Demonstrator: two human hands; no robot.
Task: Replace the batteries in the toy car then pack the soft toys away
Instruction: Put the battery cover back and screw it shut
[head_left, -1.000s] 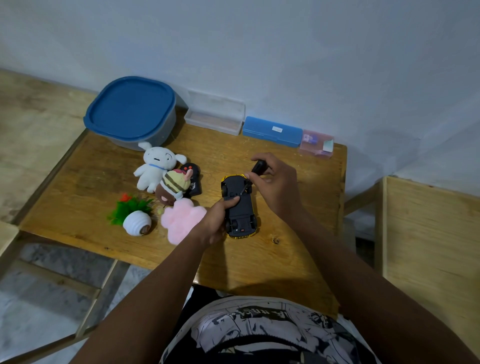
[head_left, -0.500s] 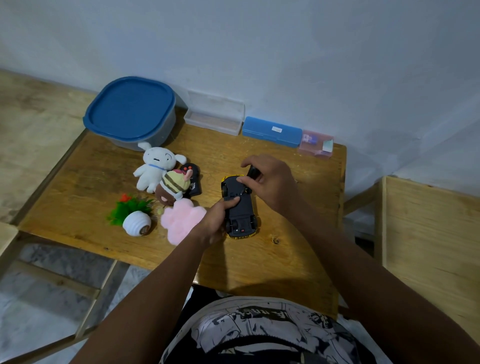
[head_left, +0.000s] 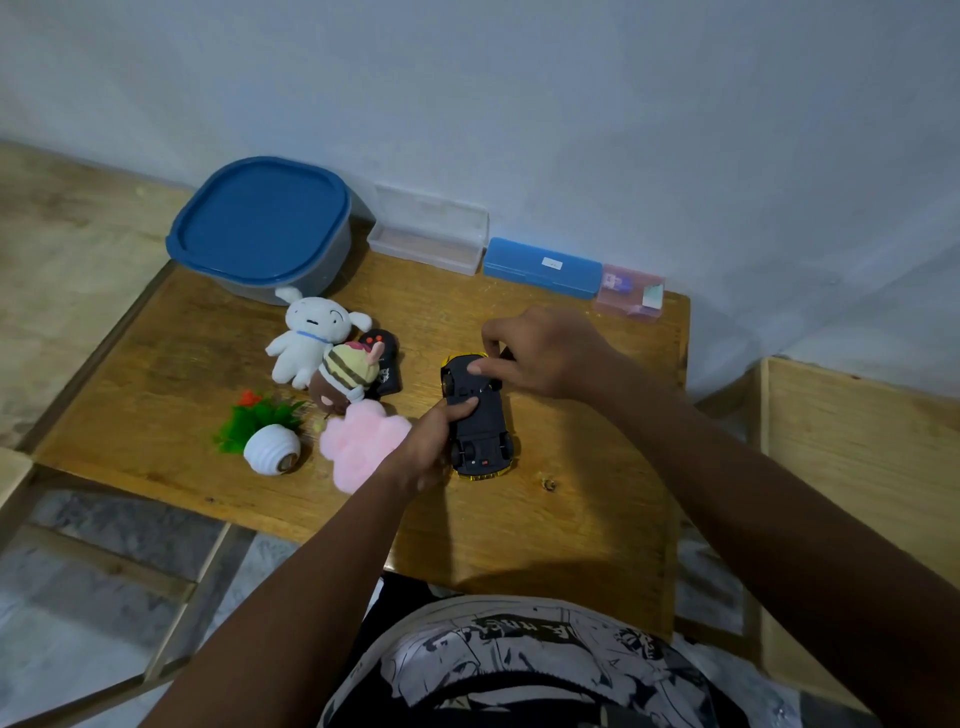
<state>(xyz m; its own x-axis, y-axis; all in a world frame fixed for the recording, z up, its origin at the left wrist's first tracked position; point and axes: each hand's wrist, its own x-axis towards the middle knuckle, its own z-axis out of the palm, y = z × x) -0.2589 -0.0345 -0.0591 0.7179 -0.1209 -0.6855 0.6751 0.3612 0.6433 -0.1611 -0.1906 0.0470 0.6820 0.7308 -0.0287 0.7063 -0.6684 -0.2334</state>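
Note:
The toy car (head_left: 480, 426) lies upside down on the wooden table (head_left: 519, 545), black underside up with a yellow edge showing. My left hand (head_left: 421, 452) grips its left side, thumb pressed on the underside. My right hand (head_left: 545, 353) is closed over the car's far end, pinching a small black-handled tool that is mostly hidden under the fingers. Three soft toys lie left of the car: a white dog (head_left: 306, 338), a brown one in a striped hat (head_left: 345, 376) and a pink fluffy one (head_left: 358, 441) touching my left wrist.
A black remote (head_left: 384, 364) lies behind the striped toy. A tipped white pot with a green plant (head_left: 267, 439) sits at front left. Along the wall stand a blue-lidded tub (head_left: 260, 223), a clear box (head_left: 428, 234), a blue case (head_left: 543, 267) and a pink case (head_left: 631, 291). Wooden furniture (head_left: 857, 441) stands to the right.
My right hand has shifted left and lower over the car's far end, and the tool's black handle is now mostly covered. Left hand and car have stayed put.

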